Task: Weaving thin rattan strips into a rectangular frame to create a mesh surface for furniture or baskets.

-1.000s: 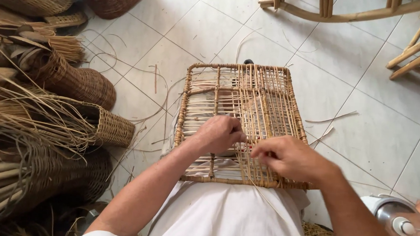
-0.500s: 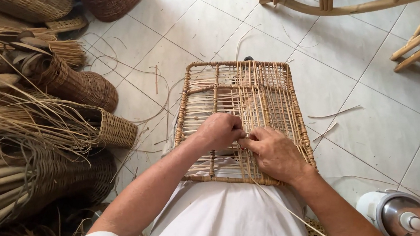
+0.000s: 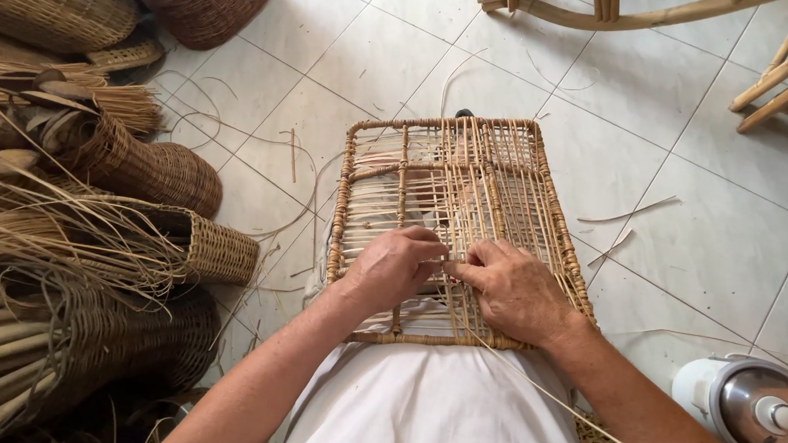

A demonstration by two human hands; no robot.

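Hands: left and right pinch strand, seemingly, on frame | keep strand taut, rows tight

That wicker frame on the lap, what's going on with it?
A person in a white shirt sits with a rectangular rattan frame resting on their lap. The left hand and right hand meet near the middle of it, fingertips pinching thin cane strands woven across the frame. One long strand trails off toward the lower right. Finished baskets and bundles of cane lie on the tiled floor to the left.
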